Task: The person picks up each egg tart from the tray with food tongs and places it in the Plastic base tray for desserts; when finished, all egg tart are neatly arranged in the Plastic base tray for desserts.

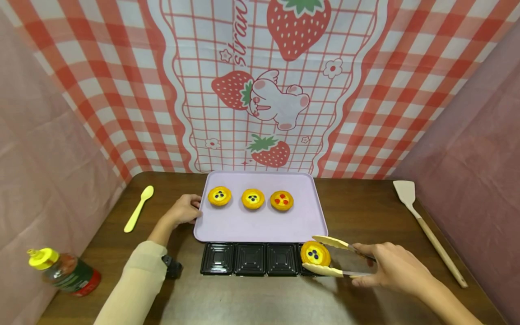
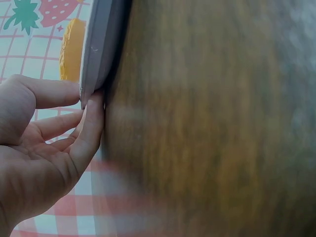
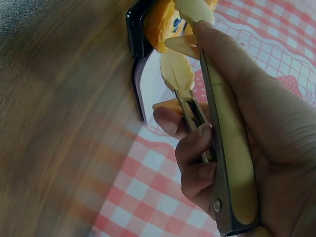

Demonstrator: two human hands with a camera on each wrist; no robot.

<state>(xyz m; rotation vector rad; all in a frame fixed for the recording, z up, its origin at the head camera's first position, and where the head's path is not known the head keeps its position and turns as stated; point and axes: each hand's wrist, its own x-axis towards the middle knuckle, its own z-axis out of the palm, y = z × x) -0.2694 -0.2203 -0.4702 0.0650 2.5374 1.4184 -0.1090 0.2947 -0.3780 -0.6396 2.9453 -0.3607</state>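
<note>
My left hand (image 1: pixel 185 209) pinches the left edge of a lilac tray (image 1: pixel 260 228); in the left wrist view the thumb lies on one side of the rim and the fingers on the other. Three tarts sit in a row on it: two with blueberries, one with red pieces (image 1: pixel 282 201). My right hand (image 1: pixel 396 266) grips tongs (image 1: pixel 325 270) with cream scalloped tips. Between those tips is a blueberry tart (image 1: pixel 315 254), over the rightmost compartment of a black sectioned tray (image 1: pixel 250 259). In the right wrist view the tips stand apart, and the tart shows beyond them.
A yellow spoon (image 1: pixel 139 209) lies at the left, with a yellow-capped bottle (image 1: pixel 67 271) nearer the front. At the right lies a spatula (image 1: pixel 430 234) with a wooden handle. A strawberry-print cloth (image 1: pixel 260 90) hangs behind the table.
</note>
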